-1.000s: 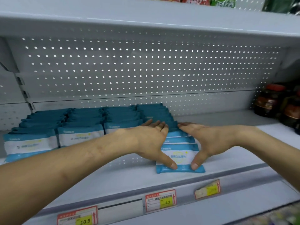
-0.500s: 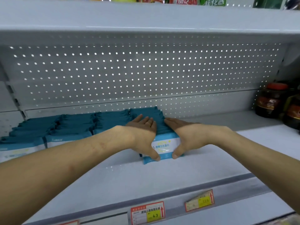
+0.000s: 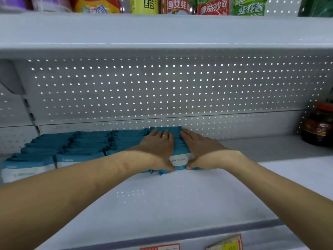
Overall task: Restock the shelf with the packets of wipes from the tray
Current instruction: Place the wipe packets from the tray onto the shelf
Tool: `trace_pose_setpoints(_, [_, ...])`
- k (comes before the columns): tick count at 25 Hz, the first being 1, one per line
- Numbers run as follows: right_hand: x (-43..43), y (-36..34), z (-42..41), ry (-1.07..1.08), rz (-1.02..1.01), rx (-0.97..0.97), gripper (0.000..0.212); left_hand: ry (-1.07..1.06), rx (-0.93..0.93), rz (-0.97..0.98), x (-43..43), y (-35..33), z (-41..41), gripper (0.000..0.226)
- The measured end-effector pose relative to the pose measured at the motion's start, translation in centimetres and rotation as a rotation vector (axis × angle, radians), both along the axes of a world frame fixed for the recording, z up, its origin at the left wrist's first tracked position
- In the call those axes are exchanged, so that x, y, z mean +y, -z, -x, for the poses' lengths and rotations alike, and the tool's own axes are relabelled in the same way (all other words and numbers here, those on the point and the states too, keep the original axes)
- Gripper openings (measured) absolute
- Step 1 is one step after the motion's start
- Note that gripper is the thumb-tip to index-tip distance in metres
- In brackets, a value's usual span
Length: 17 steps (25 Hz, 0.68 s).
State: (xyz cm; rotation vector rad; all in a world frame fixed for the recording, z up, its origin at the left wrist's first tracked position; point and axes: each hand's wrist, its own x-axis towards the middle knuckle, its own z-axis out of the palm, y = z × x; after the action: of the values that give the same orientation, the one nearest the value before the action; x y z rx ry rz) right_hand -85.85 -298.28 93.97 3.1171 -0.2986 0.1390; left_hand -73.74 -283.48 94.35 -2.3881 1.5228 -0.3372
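**Left:** Three stocked rows of wipes packets stand on edge on the shelf, filed front to back toward the perforated back panel.

**Centre:** A fourth row sits just beside the third, bracketed by both hands.
- The left hand lies flat along its left side. Its fingers are straight and point rearward, and the thumb presses the front packet's face.
- The right hand mirrors this on the right side, with its fingers likewise straight.
- The row's long axis runs away from the person, between the palms, and neither hand is nearer.

**Materials:**
- The packets are soft teal film pouches with white label panels and crimped top seams. They are judged pliable and liable to lean if released unevenly.
- The shelf is smooth painted metal.

**Right:** A dark jar with a red lid stands well apart. The tray is not in view.
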Motion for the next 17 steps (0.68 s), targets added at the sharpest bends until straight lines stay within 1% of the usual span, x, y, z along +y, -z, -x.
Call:
trace_pose_setpoints(4, [-0.5,-0.2,1.1,-0.001,-0.071,0.024,0.127,-0.017,0.052,-0.085,1.3,-0.9,-0.7,0.132])
trace_pose_setpoints(7, [-1.0,0.0,1.6,0.032,-0.139,0.029,0.130,-0.013,0.054,-0.072,1.9,-0.6,-1.3,0.129])
trace_pose_setpoints(10, [-0.6,0.6,1.2,0.030,-0.235,0.009,0.123,-0.014,0.062,-0.058,1.7,-0.5,-1.4,0.126])
trace_pose_setpoints(13, [0.1,1.0,0.8,0.024,-0.227,-0.001,0.118,-0.020,0.062,-0.054,1.8,-0.7,-1.5,0.128])
trace_pose_setpoints(17, [0.1,0.7,1.5,0.039,-0.239,-0.002,0.122,-0.021,0.064,-0.059,2.7,-0.9,-1.3,0.131])
